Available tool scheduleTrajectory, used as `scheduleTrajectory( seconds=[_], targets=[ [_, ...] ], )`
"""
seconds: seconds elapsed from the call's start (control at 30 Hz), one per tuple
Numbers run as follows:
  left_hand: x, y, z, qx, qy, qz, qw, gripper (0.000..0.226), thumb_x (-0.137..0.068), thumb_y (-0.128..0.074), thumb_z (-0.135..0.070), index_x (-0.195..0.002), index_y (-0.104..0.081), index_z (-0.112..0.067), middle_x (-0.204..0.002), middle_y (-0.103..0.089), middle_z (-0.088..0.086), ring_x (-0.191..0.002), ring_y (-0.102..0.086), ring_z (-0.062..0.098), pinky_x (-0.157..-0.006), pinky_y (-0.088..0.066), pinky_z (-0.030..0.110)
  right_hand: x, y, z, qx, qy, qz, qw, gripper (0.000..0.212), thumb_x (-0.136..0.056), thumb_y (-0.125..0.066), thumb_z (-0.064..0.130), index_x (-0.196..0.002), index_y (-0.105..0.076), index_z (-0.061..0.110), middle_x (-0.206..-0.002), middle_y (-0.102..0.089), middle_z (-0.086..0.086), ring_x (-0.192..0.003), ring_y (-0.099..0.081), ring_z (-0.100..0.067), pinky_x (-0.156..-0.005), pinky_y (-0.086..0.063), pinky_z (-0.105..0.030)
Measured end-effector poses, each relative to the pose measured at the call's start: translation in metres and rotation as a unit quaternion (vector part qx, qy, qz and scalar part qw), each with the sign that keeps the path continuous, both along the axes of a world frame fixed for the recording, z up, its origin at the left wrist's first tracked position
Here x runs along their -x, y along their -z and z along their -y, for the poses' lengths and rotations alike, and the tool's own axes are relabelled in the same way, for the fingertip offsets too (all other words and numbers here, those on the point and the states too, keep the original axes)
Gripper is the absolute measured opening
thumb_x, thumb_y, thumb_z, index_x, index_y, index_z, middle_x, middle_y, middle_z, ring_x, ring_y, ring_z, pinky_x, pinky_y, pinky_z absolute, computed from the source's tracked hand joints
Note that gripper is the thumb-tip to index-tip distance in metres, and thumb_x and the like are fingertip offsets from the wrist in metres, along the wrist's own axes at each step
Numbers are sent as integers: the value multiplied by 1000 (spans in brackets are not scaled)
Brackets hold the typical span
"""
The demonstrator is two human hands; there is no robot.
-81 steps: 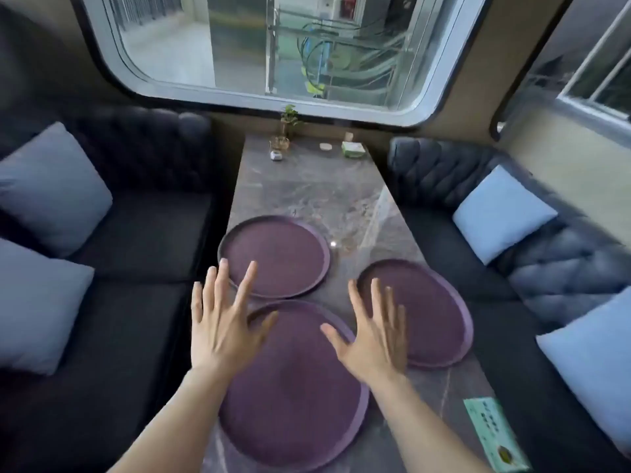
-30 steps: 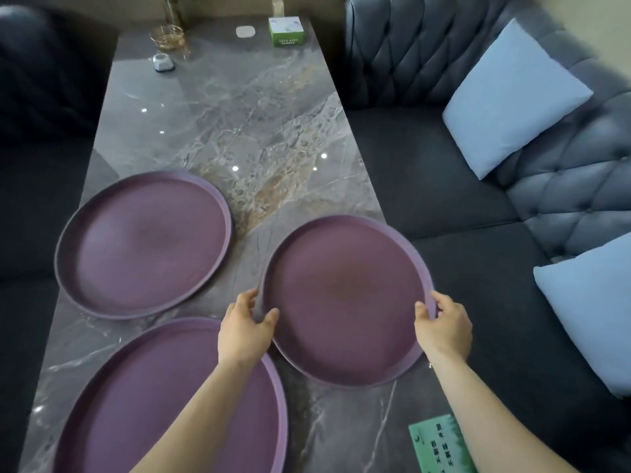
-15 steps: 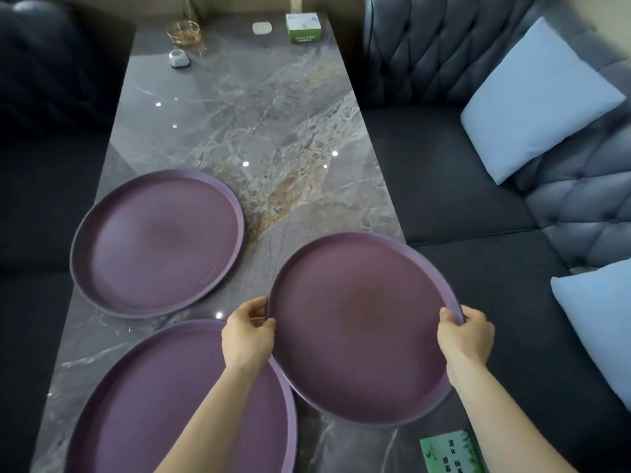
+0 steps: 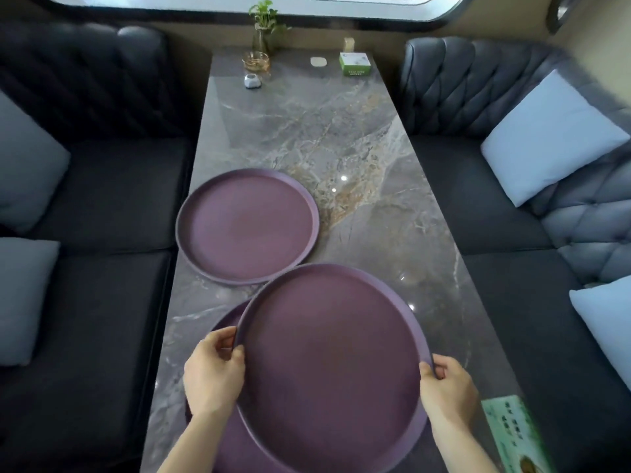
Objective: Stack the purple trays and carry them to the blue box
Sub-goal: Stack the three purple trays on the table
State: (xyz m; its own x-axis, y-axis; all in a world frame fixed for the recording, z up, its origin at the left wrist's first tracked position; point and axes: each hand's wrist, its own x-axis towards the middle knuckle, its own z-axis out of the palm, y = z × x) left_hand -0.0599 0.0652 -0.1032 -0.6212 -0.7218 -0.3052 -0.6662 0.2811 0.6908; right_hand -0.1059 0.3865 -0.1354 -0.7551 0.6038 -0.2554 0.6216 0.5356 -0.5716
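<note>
I hold a round purple tray (image 4: 333, 363) by its rim, lifted above the near end of the marble table (image 4: 341, 138). My left hand (image 4: 213, 373) grips its left edge and my right hand (image 4: 447, 390) grips its right edge. Under it lies a second purple tray (image 4: 223, 331), mostly covered, with only its left rim showing. A third purple tray (image 4: 247, 225) rests flat on the table farther away, to the left. No blue box is in view.
Dark sofas with pale blue cushions (image 4: 549, 138) flank the table on both sides. At the far end stand a small plant in a glass (image 4: 261, 32), a green box (image 4: 355, 64) and small items. A green card (image 4: 512, 435) lies at the near right edge.
The tray in my hands has moved left from the table's right side, and now hangs over the nearest tray. The view has tilted up, showing the table's far end.
</note>
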Motion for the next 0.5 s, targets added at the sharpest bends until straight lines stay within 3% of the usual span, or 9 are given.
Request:
scheduleTrajectory(
  seconds=[0.13,0.37,0.5],
  targets=[
    [-41,8,35,21,3,18,1000,31,-81,-71,-13,-109,-75,-24,-78,-69,-13,-78,-63,16,-75,-45,33,-33,3,37,-4,-20,9,1000,8,-81,-74,16,-87,-73,21,-82,-69,-1,-77,-62,-27,-77,-50,-38],
    [-71,21,62,44,16,61,997,31,-83,-68,-16,-110,-73,-30,-93,-75,-10,-90,-69,23,-76,-51,37,-60,7,70,-54,-48,25,997,12,-82,-72,16,-91,-77,21,-93,-70,-5,-87,-65,-32,-78,-49,-37],
    [-76,27,69,57,15,68,996,32,-84,-67,-15,-110,-72,-32,-95,-74,-10,-91,-69,23,-76,-52,37,-65,10,81,-76,-56,21,995,7,-82,-73,16,-85,-78,20,-84,-65,-4,-81,-61,-33,-74,-46,-35]
  ],
)
